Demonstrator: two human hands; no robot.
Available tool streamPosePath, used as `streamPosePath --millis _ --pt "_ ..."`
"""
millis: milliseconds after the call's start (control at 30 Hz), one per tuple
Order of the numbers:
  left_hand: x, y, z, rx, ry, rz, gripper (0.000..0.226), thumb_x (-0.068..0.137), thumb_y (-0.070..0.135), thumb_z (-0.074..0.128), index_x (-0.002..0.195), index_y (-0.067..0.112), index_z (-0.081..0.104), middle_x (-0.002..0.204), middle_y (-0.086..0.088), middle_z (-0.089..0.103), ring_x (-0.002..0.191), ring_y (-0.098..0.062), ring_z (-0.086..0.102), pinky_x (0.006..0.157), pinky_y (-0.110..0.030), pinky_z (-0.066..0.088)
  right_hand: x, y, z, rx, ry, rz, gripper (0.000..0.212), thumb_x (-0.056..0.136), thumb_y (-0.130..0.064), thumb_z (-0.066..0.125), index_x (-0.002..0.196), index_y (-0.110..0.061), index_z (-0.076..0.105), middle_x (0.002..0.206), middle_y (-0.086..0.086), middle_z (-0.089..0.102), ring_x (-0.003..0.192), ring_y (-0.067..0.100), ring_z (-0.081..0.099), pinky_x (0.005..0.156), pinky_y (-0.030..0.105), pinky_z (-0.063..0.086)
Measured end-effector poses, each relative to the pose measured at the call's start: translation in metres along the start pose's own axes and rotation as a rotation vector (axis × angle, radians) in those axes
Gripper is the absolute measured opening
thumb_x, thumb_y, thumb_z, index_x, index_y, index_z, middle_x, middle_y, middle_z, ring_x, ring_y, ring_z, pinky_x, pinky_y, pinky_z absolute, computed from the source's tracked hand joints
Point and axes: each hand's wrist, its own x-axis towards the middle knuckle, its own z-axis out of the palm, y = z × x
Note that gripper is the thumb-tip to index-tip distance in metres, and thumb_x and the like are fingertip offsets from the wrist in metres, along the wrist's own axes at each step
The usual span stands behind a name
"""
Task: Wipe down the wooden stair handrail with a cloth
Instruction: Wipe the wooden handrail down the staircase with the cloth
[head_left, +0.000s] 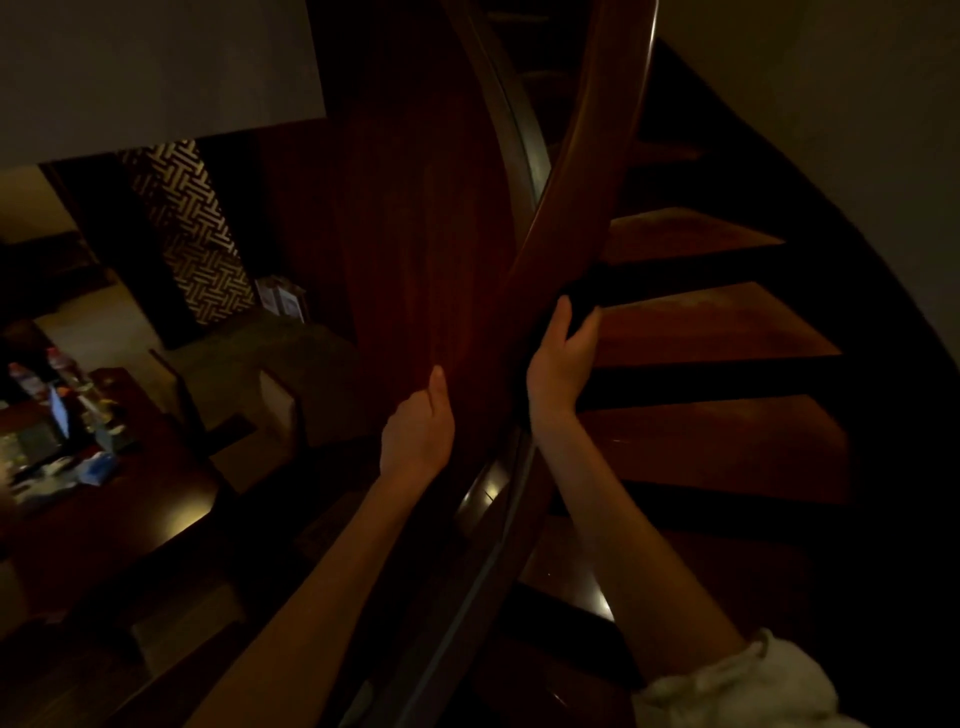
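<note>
The wooden handrail (582, 171) runs up the middle of my view, curving from the bottom edge towards the top, its polished top face catching a little light. About halfway up it, the right hand (561, 358) is wrapped over the rail, with the thumb on the near side and the fingers (589, 327) curled round the far side. Between them it grips a dark cloth (577, 312), pressed against the wood. The cloth is nearly lost in the shadow and I can make out only a dark lump.

The left hand (415, 423) sits lower and to the left, against the broad dark-red wood panel (415, 234) beside the rail, thumb pointing up along it. Its fingers look tucked in, but I cannot tell whether they hold anything.

A rolled-up white sleeve (737, 686) shows at the right forearm. To the right, reddish stair treads (701, 322) fan out, separated by dark gaps. Down on the left stand a lattice-patterned screen (192, 234) and a dark table (130, 499) carrying bottles (31, 376) and small clutter.
</note>
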Motion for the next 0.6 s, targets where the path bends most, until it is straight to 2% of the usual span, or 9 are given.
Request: streamPosePath --millis 100,167,233,333,400,433,500,533,600 --pt "-0.002 0.001 -0.001 -0.005 0.007 -0.003 0.061 0.104 0.042 0.015 0.058 0.016 0.046 0.058 -0.003 0.049 0.053 -0.017 0.048 0.053 -0.027 0.034 -0.048 0.023 0.005 -0.057 0.033 -0.077 0.064 0.1 -0.047 0.038 0.153 -0.017 0.018 0.158 0.001 0.024 0.145 0.016 0.023 0.118 0.039 0.025" --pt "-0.001 -0.002 0.0 -0.03 -0.007 0.006 0.06 0.104 0.043 0.016 0.058 0.017 0.046 0.056 -0.002 0.049 0.051 -0.017 0.048 0.052 -0.026 0.035 -0.103 0.038 0.002 -0.078 0.03 -0.065 0.062 0.099 -0.049 0.038 0.151 -0.021 0.02 0.153 -0.003 0.029 0.142 0.013 0.028 0.115 0.03 0.028" --pt "-0.002 -0.004 -0.001 -0.036 -0.013 0.017 0.059 0.104 0.042 0.017 0.06 0.018 0.048 0.056 -0.001 0.048 0.048 -0.014 0.046 0.05 -0.022 0.035 -0.124 0.039 0.0 -0.062 0.001 -0.026 0.057 0.101 -0.037 0.041 0.151 -0.017 0.024 0.149 -0.001 0.037 0.138 0.012 0.036 0.109 0.02 0.032" --pt "-0.002 -0.003 -0.001 0.049 -0.012 0.014 0.051 0.106 0.035 0.017 0.088 0.013 0.06 0.061 0.003 0.045 0.051 -0.008 0.043 0.05 -0.02 0.029 -0.078 0.03 0.002 -0.039 0.003 -0.005 0.057 0.103 -0.03 0.041 0.153 -0.012 0.02 0.154 0.004 0.031 0.142 0.017 0.03 0.114 0.03 0.029" --pt "-0.002 -0.003 0.0 0.037 0.004 0.005 0.054 0.105 0.035 0.017 0.076 0.014 0.057 0.059 0.001 0.045 0.049 -0.01 0.044 0.051 -0.022 0.031 -0.027 0.013 0.003 -0.064 0.002 -0.01 0.058 0.104 -0.032 0.04 0.153 -0.011 0.018 0.156 0.006 0.028 0.144 0.02 0.026 0.117 0.036 0.026" --pt "-0.001 -0.003 -0.001 0.024 0.008 -0.001 0.053 0.105 0.036 0.017 0.066 0.021 0.05 0.057 0.0 0.045 0.048 -0.011 0.043 0.05 -0.023 0.032 -0.003 0.003 0.002 -0.07 -0.008 -0.021 0.059 0.104 -0.034 0.039 0.154 -0.011 0.017 0.157 0.007 0.027 0.145 0.021 0.026 0.117 0.038 0.026" --pt "-0.004 0.0 -0.002 -0.024 0.041 -0.005 0.043 0.106 0.031 0.018 0.066 0.035 0.033 0.057 0.002 0.042 0.046 -0.009 0.04 0.046 -0.018 0.031 0.031 -0.012 -0.001 -0.053 -0.032 -0.016 0.06 0.104 -0.037 0.037 0.154 -0.013 0.014 0.158 0.005 0.026 0.145 0.022 0.026 0.116 0.042 0.029" --pt "-0.005 0.0 -0.003 -0.051 0.036 -0.025 0.043 0.106 0.03 0.019 0.066 0.035 0.031 0.057 0.003 0.041 0.046 -0.009 0.04 0.045 -0.017 0.031 0.041 -0.016 -0.003 -0.029 -0.038 -0.003 0.06 0.104 -0.038 0.036 0.155 -0.015 0.013 0.158 0.005 0.025 0.145 0.022 0.026 0.116 0.043 0.03" --pt "-0.005 0.002 -0.004 -0.037 0.017 -0.009 0.053 0.105 0.036 0.017 0.06 0.025 0.042 0.055 0.0 0.044 0.047 -0.014 0.044 0.052 -0.025 0.038 0.039 -0.01 -0.003 0.026 -0.046 0.021 0.062 0.103 -0.043 0.037 0.155 -0.018 0.014 0.158 0.003 0.026 0.144 0.021 0.028 0.115 0.045 0.031"
